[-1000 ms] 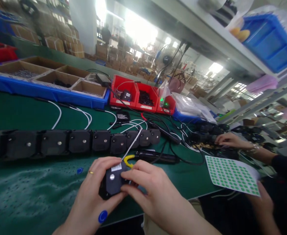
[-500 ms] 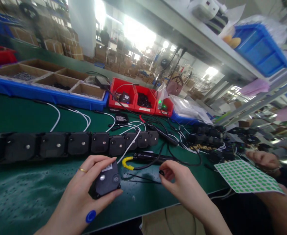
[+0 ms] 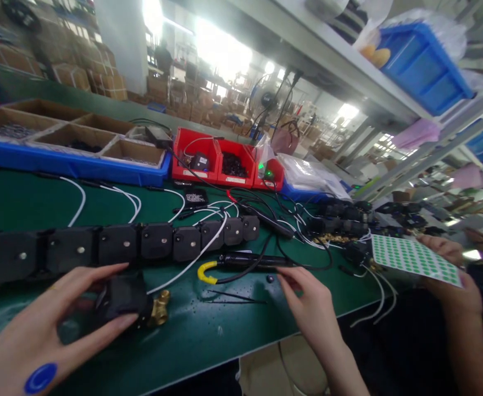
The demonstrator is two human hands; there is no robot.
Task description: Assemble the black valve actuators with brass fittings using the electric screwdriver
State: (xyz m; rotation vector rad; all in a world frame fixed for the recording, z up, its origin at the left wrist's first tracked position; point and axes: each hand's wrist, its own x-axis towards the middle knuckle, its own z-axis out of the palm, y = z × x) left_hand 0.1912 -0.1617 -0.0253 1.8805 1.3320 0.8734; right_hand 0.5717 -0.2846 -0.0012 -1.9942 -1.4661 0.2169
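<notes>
Item: black housing (image 3: 123,297), at the near left of the green mat (image 3: 208,346), blurred; whether its base touches the mat cannot be told. Brass fitting (image 3: 161,309) projecting from its right side. White cable (image 3: 208,245) rising from beside it toward the back.

Left hand (image 3: 55,324): curved about the housing, thumb across the near side, fingers over the far side, holding it. Blue round sticker (image 3: 40,378) on the back of the hand, with a paler curved mark.

Right hand (image 3: 311,302): thumb and forefinger slightly parted at the tips. Small dark piece (image 3: 270,279) lying just beside them.

Nearby: black cylindrical tool (image 3: 253,259) with yellow hooked end (image 3: 204,272); two thin dark strips (image 3: 235,301) in front of it.

Behind: row of black units (image 3: 120,243), each with a bright round spot.

Labelling: square-patterned code label (image 3: 195,197), pattern unresolved; red bins (image 3: 217,177) with white front labels, lettering too small to read.

Back left: blue tray (image 3: 72,171), divided, holding small parts.

Right: co-worker's hand (image 3: 470,291) at a sheet of green dots (image 3: 416,258).
</notes>
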